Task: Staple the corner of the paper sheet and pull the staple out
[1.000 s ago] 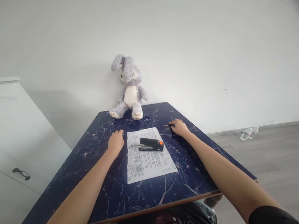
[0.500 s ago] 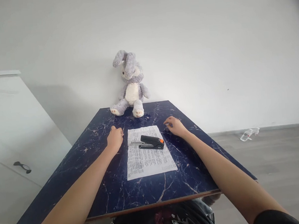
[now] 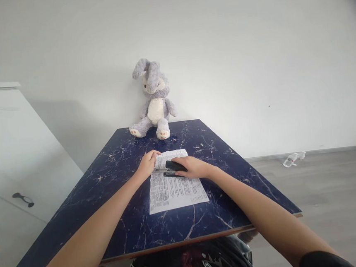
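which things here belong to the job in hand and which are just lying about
In use:
black stapler, in the right hand
printed sheet beneath it, left hand at its edge

Lying about:
plush rabbit
clear plastic item on the floor

My right hand now grips the black stapler instead of lying toward the table's right edge; my left hand moves inward to the printed sheet's far left corner.
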The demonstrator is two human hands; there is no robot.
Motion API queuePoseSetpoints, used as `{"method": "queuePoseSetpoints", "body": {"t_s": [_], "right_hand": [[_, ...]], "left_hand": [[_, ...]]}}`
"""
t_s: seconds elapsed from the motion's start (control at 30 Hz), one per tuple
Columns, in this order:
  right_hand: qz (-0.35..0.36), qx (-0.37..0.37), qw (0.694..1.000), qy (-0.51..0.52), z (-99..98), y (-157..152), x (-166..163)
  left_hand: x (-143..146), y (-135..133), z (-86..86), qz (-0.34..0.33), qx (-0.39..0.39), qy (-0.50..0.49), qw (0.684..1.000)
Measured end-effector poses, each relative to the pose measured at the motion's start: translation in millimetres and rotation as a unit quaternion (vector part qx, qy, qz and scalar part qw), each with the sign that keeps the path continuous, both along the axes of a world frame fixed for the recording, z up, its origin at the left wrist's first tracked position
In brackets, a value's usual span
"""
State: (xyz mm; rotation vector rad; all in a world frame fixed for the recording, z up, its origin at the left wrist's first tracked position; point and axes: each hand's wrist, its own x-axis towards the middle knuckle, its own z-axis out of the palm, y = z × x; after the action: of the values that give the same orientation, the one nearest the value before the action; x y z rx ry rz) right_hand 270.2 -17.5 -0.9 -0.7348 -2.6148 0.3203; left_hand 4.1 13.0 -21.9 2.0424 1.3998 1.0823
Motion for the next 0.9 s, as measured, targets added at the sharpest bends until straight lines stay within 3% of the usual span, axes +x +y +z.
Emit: {"method": "queuePoseSetpoints", "body": {"t_s": [0.2,0.6,0.9], "right_hand": [[-0.030,0.000,1.000,0.010,4.0,8.0,19.0],[-0.043,0.004,0.999,-0.019,0.8,16.3,27.4],[-0.033,0.003,0.999,-0.018,1.4,16.3,26.8]], "left_hand": [[4.5,-8.6,4.7,-0.062,0.050,-0.005,0.997],[18.0,-25.0,11.3,-0.124,-0.016,0.034,0.992],[20.9,-22.9,5.6,-0.157,-0.031,0.015,0.987]]}}
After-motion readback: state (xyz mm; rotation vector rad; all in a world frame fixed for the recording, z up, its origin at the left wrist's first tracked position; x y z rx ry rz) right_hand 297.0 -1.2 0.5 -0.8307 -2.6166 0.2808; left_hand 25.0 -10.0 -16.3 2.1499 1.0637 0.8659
